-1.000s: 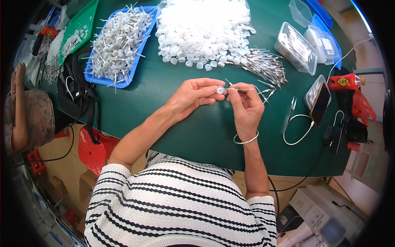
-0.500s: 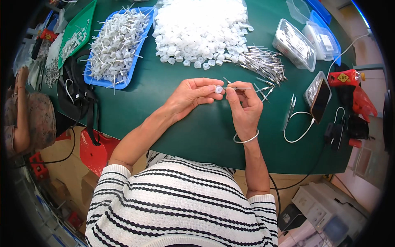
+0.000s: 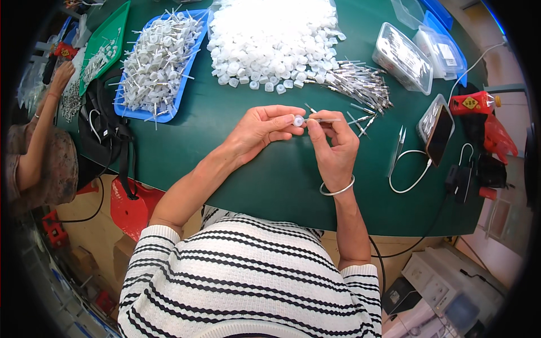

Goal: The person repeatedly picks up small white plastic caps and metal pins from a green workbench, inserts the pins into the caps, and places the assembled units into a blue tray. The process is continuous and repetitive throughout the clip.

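Between thumb and fingers, my left hand (image 3: 265, 128) pinches a small translucent white plastic cap (image 3: 298, 120). My right hand (image 3: 335, 138), with a silver bangle at its wrist, grips a thin metal pin (image 3: 324, 119), its inner end against the cap's side. Whether the pin's tip is inside the cap I cannot tell. Beyond the hands lies a big heap of the same white caps (image 3: 270, 50). To its right, a pile of thin metal pins (image 3: 360, 84) fans out, and a few loose ones (image 3: 363, 119) lie near my right hand.
A blue tray (image 3: 164, 117) at left holds many caps with pins in them. Farther left are a green tray (image 3: 119, 22), a black bag (image 3: 107, 112) and a co-worker's arm (image 3: 42, 124). At right stand clear plastic boxes (image 3: 403, 59), a phone (image 3: 439, 138), a white cable (image 3: 408, 191) and tweezers (image 3: 399, 146).
My hands hold almost the same pose, the cap and pin still meeting. At far left, the co-worker's arm has reached forward over the table.
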